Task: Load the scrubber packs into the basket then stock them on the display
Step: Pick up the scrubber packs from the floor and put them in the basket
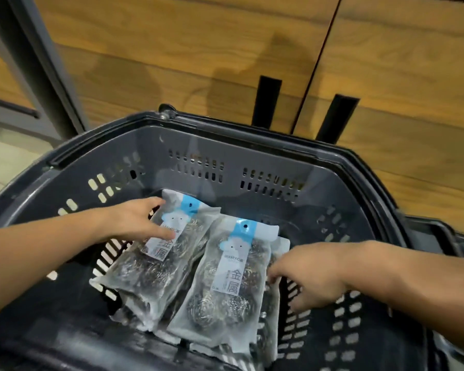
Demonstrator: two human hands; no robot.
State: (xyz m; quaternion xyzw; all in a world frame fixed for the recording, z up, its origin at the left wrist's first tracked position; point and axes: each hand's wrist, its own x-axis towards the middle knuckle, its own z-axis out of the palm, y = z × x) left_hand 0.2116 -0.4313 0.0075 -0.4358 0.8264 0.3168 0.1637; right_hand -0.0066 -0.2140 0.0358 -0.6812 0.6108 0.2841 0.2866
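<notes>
Grey basket (279,156) fills the lower frame, holding two stacks of scrubber packs (220,303) side by side at centre, probably being squared up for carrying. On the left stack the left hand (134,223) presses, its grip spread. At the right stack's edge the right hand (311,277) curls; whether its grip is clamped I cannot tell. The labels (231,279) read 金属.

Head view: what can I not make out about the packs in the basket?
Head view:
- Lower packs: covered by the left top pack and right top pack, count unclear.
- Right hand fingertips: blurred at that pack's edge, grip unclear.
- Small label print: blurred.
- Basket near wall: cut off by the bottom edge.
</notes>
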